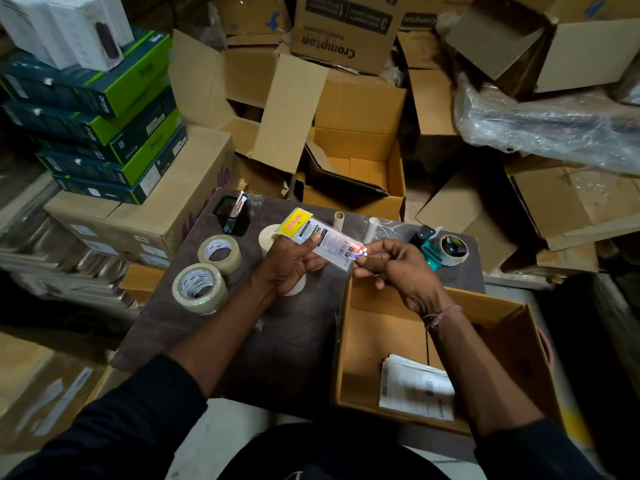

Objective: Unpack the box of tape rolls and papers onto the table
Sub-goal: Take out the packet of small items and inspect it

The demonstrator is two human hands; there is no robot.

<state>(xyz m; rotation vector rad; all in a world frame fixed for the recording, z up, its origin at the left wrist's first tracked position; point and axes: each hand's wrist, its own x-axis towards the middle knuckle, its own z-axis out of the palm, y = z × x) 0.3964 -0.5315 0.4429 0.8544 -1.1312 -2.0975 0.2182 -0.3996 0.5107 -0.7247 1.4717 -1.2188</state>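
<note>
Papers (415, 389) lie in the near corner of the open box (491, 341) at the desk's (214, 327) right edge. Above the desk both hands grasp a clear packet (323, 239), the left hand (292, 263) at its yellow end and the right hand (398, 268) pinching the other. Two tape rolls (201, 287) sit by the left edge.

Dim, edges warped, corners dark.
</note>
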